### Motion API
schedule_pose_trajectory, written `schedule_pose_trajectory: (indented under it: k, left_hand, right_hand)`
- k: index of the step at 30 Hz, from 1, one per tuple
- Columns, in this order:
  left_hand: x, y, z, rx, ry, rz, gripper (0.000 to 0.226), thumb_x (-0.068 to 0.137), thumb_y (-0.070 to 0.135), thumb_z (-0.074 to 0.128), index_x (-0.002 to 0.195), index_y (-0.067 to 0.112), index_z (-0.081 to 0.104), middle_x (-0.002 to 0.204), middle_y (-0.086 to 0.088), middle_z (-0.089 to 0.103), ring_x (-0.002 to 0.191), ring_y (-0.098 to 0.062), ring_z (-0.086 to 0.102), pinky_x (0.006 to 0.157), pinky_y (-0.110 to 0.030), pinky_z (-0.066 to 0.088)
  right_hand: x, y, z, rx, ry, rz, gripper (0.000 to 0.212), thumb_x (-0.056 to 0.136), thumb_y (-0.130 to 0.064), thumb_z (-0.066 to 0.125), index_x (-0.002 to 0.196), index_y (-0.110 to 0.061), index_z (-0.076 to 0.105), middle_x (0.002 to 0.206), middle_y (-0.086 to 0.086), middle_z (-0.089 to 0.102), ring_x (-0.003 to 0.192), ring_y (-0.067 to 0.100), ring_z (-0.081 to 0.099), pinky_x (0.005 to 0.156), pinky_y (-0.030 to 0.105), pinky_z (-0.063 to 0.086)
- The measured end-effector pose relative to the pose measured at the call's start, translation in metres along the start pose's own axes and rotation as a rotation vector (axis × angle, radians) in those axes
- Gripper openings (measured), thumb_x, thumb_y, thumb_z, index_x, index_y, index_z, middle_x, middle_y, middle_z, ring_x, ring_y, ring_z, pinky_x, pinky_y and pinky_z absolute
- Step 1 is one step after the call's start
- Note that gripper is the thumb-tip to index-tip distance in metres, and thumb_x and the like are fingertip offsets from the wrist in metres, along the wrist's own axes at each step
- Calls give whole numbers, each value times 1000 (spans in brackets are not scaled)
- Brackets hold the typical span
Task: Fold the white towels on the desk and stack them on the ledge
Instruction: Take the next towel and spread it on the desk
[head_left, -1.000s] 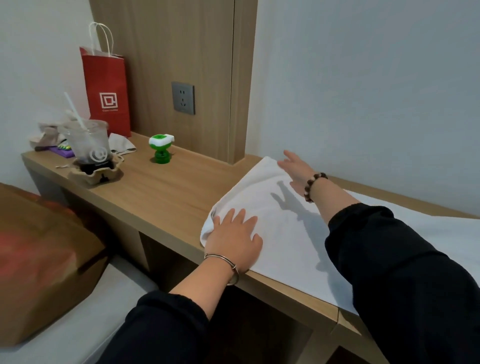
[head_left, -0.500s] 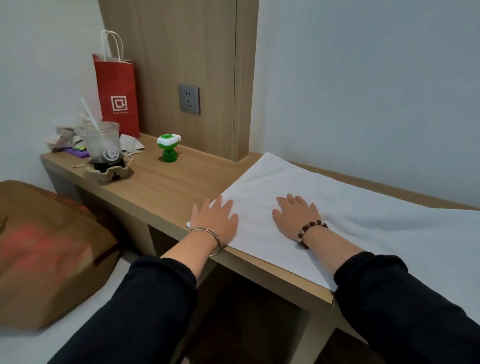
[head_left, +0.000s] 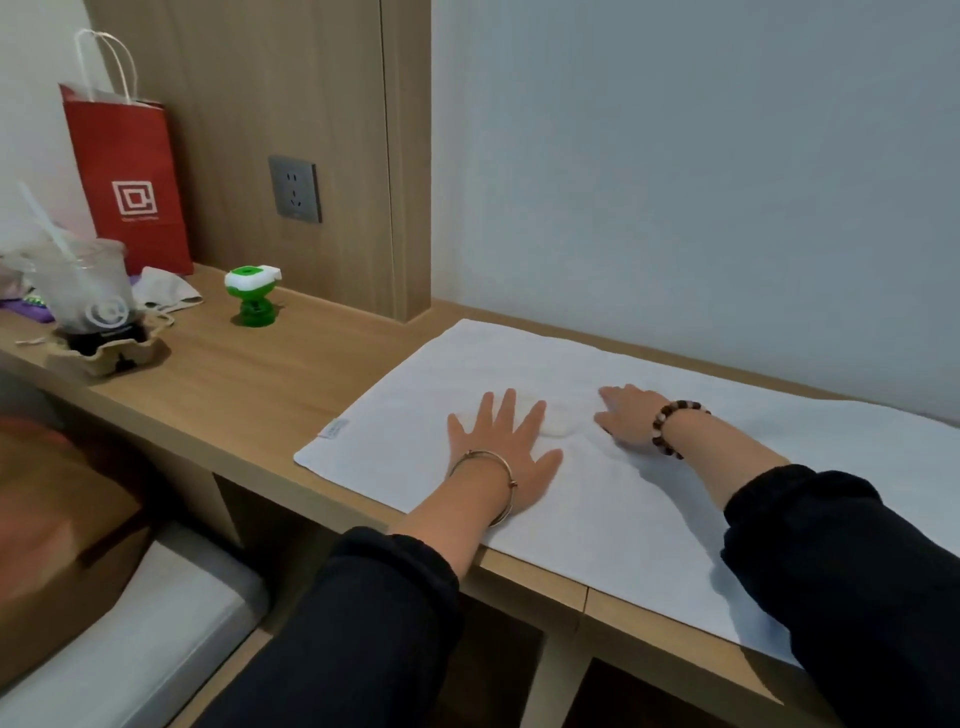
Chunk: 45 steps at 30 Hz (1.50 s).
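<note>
A white towel lies spread flat on the wooden desk, running from the desk's middle off to the right. My left hand lies palm down on the towel near its front edge, fingers straight and spread. My right hand, with a bead bracelet at the wrist, rests flat on the towel just to the right, fingers pointing left. A small label shows at the towel's front left corner.
At the desk's left end stand a red paper bag, a plastic cup with a straw in a cardboard holder and a green-and-white gadget. A wall socket sits on the wood panel. A brown bag lies lower left.
Both hands have slid rightward across the towel, smoothing it. The left hand has moved from the towel's left corner to its middle. The right hand has moved farther right.
</note>
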<state>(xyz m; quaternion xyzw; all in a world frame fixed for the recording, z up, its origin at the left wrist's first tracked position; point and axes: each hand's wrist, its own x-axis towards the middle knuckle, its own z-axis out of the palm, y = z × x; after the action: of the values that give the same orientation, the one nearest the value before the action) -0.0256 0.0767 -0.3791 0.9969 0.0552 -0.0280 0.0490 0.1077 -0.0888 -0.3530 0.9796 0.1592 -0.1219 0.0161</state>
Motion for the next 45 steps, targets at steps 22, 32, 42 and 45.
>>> schedule_pose_trajectory:
  k: [22,32,42,45]
  left_hand:
    - [4,14,-10,123,-36,-96,55,98,48,14,148,40,-7,159,6,-11,145,-25,-12,109,-65,-2]
    - [-1,120,4,8,-86,135,55,98,46,14,149,38,-4,159,8,-9,146,-23,-11,111,-62,-1]
    - [1,119,10,84,-49,142,57,96,54,11,149,40,-4,159,9,-10,146,-20,-9,111,-61,-1]
    - [1,118,11,84,-45,154,57,95,55,11,149,41,-3,159,9,-10,146,-21,-9,112,-60,-1]
  right_hand:
    - [-95,81,28,61,113,224,65,96,-56,13,152,-25,1,159,2,-13,146,25,-9,112,58,1]
    - [-139,113,57,76,109,-24,55,100,-46,15,151,-30,5,160,-5,-4,146,15,-3,115,48,1]
    - [-172,200,51,152,130,498,61,97,-49,16,150,-21,11,159,3,-1,144,26,5,112,57,12]
    - [-168,164,61,97,149,168,57,99,-49,16,151,-29,5,160,-2,-6,146,21,-2,114,53,2]
